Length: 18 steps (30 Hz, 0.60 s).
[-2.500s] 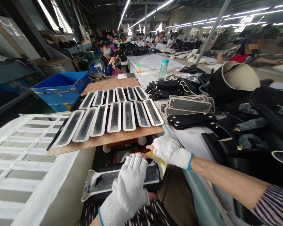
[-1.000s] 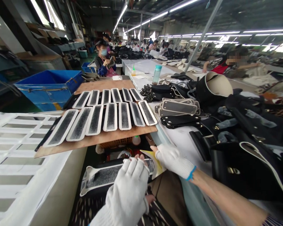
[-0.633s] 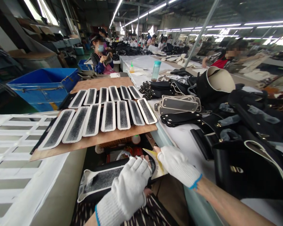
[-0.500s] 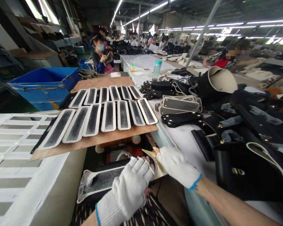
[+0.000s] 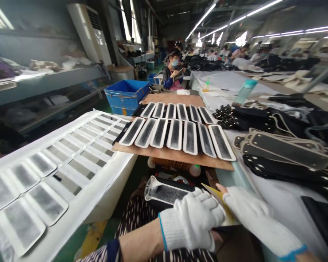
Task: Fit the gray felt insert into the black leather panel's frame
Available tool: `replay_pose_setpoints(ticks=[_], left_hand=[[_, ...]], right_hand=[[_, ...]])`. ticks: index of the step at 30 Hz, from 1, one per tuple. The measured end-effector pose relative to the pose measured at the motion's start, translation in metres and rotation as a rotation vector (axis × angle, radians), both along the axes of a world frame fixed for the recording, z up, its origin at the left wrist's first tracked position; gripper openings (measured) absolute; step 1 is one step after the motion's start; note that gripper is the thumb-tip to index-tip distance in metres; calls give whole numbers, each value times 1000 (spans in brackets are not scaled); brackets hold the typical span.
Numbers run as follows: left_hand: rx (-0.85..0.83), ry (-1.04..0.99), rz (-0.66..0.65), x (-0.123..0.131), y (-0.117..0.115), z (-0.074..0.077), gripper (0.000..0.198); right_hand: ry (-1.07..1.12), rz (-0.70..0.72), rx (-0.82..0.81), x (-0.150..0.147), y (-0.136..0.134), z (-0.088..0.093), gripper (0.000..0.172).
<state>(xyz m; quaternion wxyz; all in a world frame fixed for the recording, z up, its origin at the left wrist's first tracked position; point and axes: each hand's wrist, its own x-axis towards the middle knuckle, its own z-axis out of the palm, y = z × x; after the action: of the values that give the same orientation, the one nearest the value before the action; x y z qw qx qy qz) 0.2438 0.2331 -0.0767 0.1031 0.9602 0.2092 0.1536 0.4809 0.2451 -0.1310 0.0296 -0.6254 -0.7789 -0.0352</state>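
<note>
Left hand (image 5: pixel 191 223) presses strap piece (image 5: pixel 166 192) beside table edge (image 5: pixel 232 178)

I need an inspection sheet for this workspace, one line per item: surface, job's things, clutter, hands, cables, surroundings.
Surface: white table at right; white sheet at left.
Job's things: black strip piece on the lap; yellow sheet beside it.
Clutter: wooden board carrying grey strips; stacked strips; bottle.
Hands: left hand gloved, gripping the piece; right hand gloved, on the yellow sheet.
Cables: nothing seen.
Surroundings: blue crate; seated person behind.
</note>
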Motion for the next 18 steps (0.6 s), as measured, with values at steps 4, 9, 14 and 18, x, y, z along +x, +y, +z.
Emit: replay_pose_setpoints(ticks=[4, 9, 14, 18], left_hand=[[69, -149, 106, -26, -15, -1, 25], [-111, -288, 550, -92, -41, 2, 19], [-879, -475, 1140, -145, -34, 8, 21], [-1225, -876, 983, -152, -19, -13, 33]], right_hand=[[15, -102, -261, -15, 22, 12, 66], [-147, 33, -151, -68, 40, 47, 63], [-168, 227, -62, -148, 68, 56, 57], [-192, 302, -78, -201, 97, 57, 61]])
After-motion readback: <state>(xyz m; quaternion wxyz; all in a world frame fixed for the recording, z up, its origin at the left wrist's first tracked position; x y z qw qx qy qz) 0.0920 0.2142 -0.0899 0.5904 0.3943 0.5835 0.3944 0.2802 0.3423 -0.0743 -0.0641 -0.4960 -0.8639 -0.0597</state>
